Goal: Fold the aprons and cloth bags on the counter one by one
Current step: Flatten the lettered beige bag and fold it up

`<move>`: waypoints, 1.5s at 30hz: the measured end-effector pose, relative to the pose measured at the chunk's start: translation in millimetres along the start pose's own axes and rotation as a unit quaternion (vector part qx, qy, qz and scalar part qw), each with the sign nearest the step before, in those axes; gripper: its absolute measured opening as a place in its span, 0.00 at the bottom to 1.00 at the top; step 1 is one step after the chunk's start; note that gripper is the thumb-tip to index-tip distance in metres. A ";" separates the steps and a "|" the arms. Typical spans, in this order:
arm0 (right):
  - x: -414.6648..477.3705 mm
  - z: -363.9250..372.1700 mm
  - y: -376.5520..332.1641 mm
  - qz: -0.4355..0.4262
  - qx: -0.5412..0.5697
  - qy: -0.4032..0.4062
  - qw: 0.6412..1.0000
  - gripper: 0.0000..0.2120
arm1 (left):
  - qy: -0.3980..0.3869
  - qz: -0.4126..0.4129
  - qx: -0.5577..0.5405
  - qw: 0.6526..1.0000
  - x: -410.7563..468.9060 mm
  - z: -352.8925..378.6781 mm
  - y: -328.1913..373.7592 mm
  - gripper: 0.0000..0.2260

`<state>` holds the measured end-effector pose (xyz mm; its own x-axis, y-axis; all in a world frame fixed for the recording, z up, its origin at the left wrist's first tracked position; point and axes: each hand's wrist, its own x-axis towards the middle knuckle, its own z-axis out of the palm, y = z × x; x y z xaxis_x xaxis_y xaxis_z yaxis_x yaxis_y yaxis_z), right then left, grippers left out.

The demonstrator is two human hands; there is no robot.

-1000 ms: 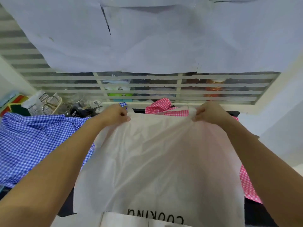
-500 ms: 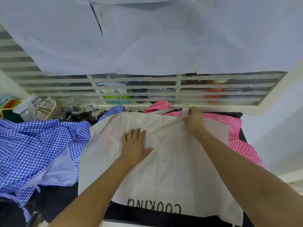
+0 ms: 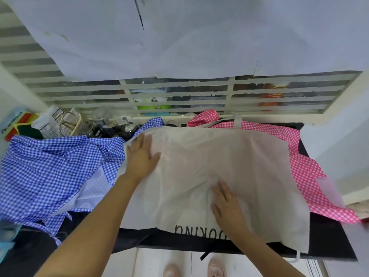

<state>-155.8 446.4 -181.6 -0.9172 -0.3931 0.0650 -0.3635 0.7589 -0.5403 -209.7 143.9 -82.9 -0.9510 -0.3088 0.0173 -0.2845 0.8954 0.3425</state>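
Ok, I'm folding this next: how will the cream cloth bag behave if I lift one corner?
Probably floppy: the cream cloth bag lies wrinkled over the pink gingham apron. Likely light: pink seems to tint through its thin fabric.

The left forearm (image 3: 93,218) and right forearm (image 3: 261,250) are bare all the way to the frame's lower edge, as are the left grip (image 3: 141,156) and right grip (image 3: 227,208). On the feet are pale pink shoes (image 3: 216,269) with rounded toes.
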 end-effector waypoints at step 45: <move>-123.5 -113.0 63.2 0.478 0.441 0.177 0.739 0.08 | -0.072 -0.458 -0.476 0.747 -187.8 25.3 -98.3 0.07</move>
<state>-83.9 601.6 -129.0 -0.7280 0.3830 -0.5686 0.5824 -0.0921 -0.8077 -6.2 122.0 -143.6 -0.4332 -0.5522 -0.7123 -0.6740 -0.3261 0.6628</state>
